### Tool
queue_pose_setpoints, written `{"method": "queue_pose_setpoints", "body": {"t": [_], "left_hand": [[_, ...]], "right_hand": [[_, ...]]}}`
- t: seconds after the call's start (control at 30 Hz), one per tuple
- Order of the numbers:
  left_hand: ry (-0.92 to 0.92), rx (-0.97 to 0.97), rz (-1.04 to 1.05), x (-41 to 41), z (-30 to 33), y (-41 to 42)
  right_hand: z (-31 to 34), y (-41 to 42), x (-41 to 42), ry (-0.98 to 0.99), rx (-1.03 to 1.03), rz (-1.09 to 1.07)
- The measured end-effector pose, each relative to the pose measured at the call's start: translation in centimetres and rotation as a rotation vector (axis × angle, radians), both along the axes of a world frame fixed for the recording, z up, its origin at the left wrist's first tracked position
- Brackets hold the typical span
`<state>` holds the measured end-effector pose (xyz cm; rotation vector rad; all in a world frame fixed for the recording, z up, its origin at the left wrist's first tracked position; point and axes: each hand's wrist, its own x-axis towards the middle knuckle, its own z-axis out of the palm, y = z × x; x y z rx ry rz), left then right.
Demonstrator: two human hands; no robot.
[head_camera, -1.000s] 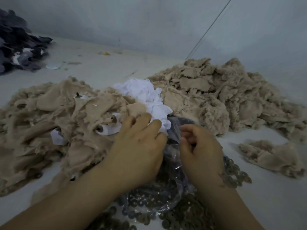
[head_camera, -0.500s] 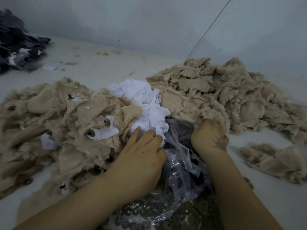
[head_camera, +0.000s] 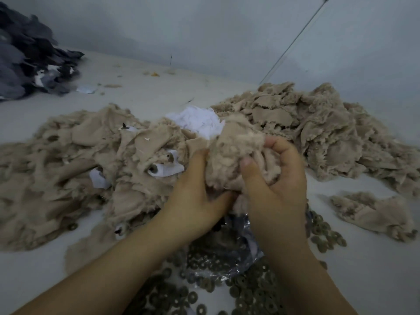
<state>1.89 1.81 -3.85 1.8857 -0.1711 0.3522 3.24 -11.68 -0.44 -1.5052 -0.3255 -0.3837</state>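
Pale grey worktop (head_camera: 147, 94) meets a plain wall (head_camera: 204, 30) at the rear. At far left lies a dark grey fabric pile (head_camera: 29, 57), well apart from the work. Next comes the left beige plush pile (head_camera: 68, 178), with white scraps (head_camera: 200, 121) at its rear edge. The left hand (head_camera: 195, 201) grips the beige plush piece (head_camera: 234, 155) from its left side, fingers hidden behind the fabric. The piece is held clear of the worktop, directly between the two hands and just above the clear plastic bag (head_camera: 227, 253) and the loose metal washers (head_camera: 250, 296). It is bunched into a wad, so no long axis can be read. The right hand (head_camera: 277, 189) clamps its right side, thumb across the front and fingers curled over the top; this hand wraps more of the piece. Judged from this grip, the next move is to spread or turn the wad between both hands. Further right are the right beige plush pile (head_camera: 318, 128) and a separate plush piece (head_camera: 372, 214).
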Motion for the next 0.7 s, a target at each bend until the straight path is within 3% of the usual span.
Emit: {"method": "queue_pose_setpoints", "body": {"t": [0.13,0.23,0.33,0.5,0.6,0.7], "left_hand": [[0.106,-0.482,-0.161,-1.4,0.1,1.7],[0.138,-0.595,-0.038,-2.4,-0.2,2.1],[0.201,-0.705,0.173,-3.1,-0.2,2.8],[0.190,-0.724,0.193,-3.9,0.3,3.6],[0.151,-0.621,0.194,-3.8,0.7,3.1],[0.113,-0.408,0.186,-3.1,0.9,2.4]], "right_hand": [[-0.6,0.9,-0.4,0.613,0.432,0.385],[-1.7,1.0,-0.5,0.793,0.511,0.434],[-2.7,0.4,0.0,0.834,0.404,0.299],[-2.6,-1.7,1.2,0.692,0.159,0.088],[-2.0,-2.4,1.1,0.667,0.043,0.195],[-0.9,-3.5,1.0,0.659,-0.246,0.398]]}}
